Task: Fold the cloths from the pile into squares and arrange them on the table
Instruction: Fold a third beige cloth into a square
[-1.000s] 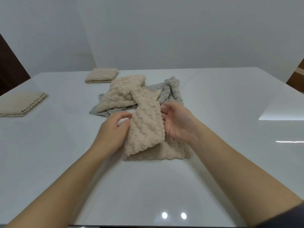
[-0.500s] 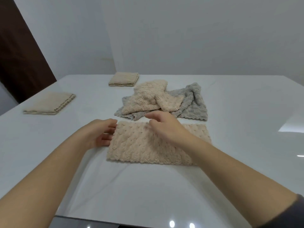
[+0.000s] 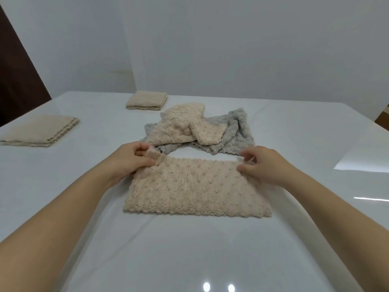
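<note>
Right hand (image 3: pixel 265 165) now pinching far right corner of beige cloth (image 3: pixel 195 190), left hand (image 3: pixel 128 161) pinching far left.

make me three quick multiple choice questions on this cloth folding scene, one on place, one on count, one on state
1. Where is the pile relative to the flat beige cloth?
A. beyond it, farther from the person
B. on top of it
C. nearer the person than it

2. How many folded beige squares lie on the table?
A. one
B. two
C. four

3. How do the hands hold the flat beige cloth?
A. palms pressed flat on its middle
B. only one hand touches it
C. each pinches a far corner

Answers:
1 A, the pile lies past the cloth's far edge.
2 B, one square sits far back and another at the left.
3 C, the left hand and right hand pinch opposite far corners.
</note>
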